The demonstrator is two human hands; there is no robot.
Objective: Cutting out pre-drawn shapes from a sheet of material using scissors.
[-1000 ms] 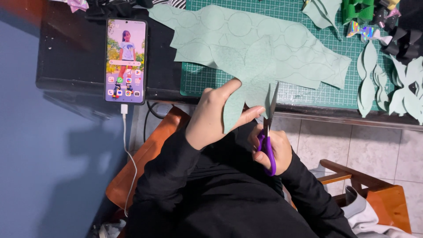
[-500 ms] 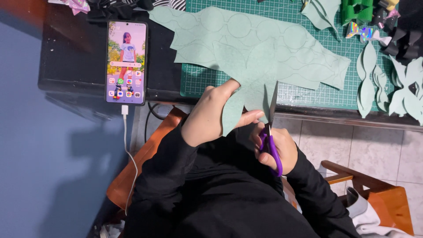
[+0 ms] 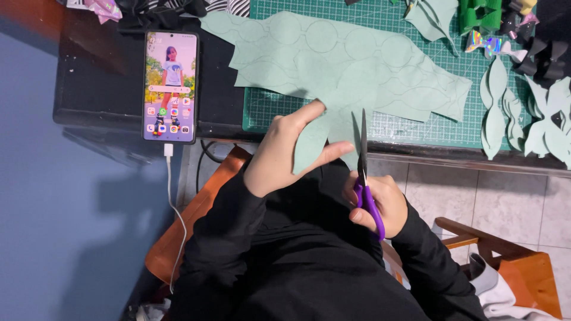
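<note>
1. The felt [image 3: 357, 77], a pale green sheet marked with circles and leaf outlines, lies across the green mat [image 3: 416, 128] and hangs over the table's near edge toward the person's lap.
2. The left hand [image 3: 285, 151] pinches the hanging flap between thumb and fingers, index finger stretched up along it.
3. The right hand [image 3: 377, 199] grips the purple-handled scissors [image 3: 364, 172], fingers curled through the loops; the blades point up into the felt and appear nearly shut.
4. The step in hand looks like cutting a shape free along a drawn line. The next snip calls for the flap held taut and the blades kept on the outline.
5. Cut leaf pieces [image 3: 496, 113] lie at the mat's right; a phone [image 3: 171, 86] on a cable lies to its left.
</note>
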